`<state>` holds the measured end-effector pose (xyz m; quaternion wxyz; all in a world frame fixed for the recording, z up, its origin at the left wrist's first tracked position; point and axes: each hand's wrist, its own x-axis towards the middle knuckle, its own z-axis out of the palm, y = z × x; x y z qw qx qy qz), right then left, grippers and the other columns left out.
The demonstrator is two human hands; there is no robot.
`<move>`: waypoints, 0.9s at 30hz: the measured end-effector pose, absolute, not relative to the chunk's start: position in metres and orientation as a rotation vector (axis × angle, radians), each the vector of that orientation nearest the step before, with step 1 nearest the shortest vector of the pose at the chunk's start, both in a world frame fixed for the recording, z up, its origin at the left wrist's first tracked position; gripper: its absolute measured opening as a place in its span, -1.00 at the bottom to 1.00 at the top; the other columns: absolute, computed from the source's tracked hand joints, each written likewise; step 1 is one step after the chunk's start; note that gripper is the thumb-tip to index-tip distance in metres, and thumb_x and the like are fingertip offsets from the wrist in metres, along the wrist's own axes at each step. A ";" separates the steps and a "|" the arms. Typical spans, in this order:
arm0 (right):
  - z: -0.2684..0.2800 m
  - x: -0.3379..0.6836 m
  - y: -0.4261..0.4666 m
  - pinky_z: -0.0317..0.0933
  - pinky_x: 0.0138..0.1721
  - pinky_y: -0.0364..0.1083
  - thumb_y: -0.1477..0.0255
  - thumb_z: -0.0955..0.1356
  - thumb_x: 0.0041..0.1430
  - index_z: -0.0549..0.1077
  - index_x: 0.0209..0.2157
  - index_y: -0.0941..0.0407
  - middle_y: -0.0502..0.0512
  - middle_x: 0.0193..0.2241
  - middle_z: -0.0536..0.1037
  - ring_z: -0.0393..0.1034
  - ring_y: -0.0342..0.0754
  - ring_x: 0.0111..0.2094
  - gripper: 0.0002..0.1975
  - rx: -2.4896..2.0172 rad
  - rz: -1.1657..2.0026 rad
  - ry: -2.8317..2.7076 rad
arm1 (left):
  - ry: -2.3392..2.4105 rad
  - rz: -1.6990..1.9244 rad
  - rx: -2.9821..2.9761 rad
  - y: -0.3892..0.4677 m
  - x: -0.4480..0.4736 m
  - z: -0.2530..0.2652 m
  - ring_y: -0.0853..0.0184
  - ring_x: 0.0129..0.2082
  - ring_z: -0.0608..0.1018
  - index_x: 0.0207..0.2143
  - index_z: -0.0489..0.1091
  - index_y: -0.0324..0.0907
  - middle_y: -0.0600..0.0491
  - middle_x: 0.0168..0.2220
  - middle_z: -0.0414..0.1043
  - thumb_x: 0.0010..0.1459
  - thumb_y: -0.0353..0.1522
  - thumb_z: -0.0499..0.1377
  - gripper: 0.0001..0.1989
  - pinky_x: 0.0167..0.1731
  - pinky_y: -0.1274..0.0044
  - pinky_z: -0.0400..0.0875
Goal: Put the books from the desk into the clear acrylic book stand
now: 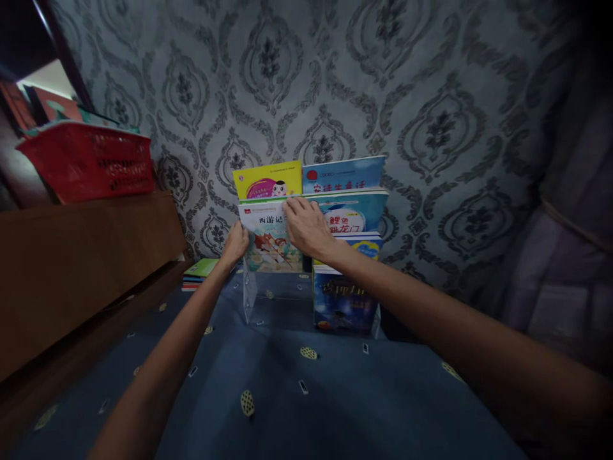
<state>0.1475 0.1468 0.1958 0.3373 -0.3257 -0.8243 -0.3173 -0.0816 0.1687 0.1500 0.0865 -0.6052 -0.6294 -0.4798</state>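
A picture book [271, 246] with a pale cover and a Chinese title stands upright in a clear tiered book rack [282, 313]. My left hand [236, 243] is closed at the book's left edge. My right hand [309, 227] bends over its top right corner, fingers on the upper edge, thumb hidden. Behind it rises a yellow book [268, 182]. To the right, a blue book [345, 172] and a teal book [364, 211] stand in tiers, above a dark blue book [342, 303] at the front, partly covered by my right forearm.
A few thin books [198, 271] lie stacked left of the rack. On a brown wooden cabinet [86, 255] stands a red plastic basket [96, 160] with things in it. Blue patterned cloth [297, 409] covers the surface. Patterned wallpaper [306, 76] rises behind, and a curtain [550, 243] hangs at right.
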 end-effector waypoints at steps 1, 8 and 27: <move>0.195 0.148 0.146 0.12 0.03 0.16 0.58 0.18 0.23 0.32 0.14 0.30 0.43 0.14 0.41 0.19 0.28 0.14 -0.55 -0.845 -0.819 -2.151 | -1.881 -1.432 -1.805 0.169 -0.082 0.151 0.09 -0.06 0.50 -0.29 0.31 -0.15 -0.13 -0.18 0.47 0.18 -0.46 0.01 -0.89 0.05 0.26 0.36; 0.196 0.154 0.139 0.09 0.18 0.22 0.57 0.22 0.22 0.31 0.19 0.32 0.44 0.25 0.34 0.16 0.28 0.26 -0.51 -0.846 -0.710 -2.197 | -1.901 -1.456 -1.835 0.168 -0.087 0.152 0.10 -0.09 0.52 -0.25 0.34 -0.18 -0.12 -0.19 0.50 0.17 -0.45 0.01 -0.86 0.02 0.25 0.39; 0.018 0.183 0.029 0.10 0.30 0.19 0.57 0.25 0.28 0.52 -0.01 0.25 0.36 0.27 0.33 0.10 0.14 0.36 -0.69 -0.498 -0.110 -2.652 | -1.791 -1.520 -1.914 0.160 -0.088 0.126 0.07 0.11 0.42 0.04 0.28 -0.24 -0.17 0.03 0.39 0.06 -0.50 0.07 -0.57 0.19 0.18 0.28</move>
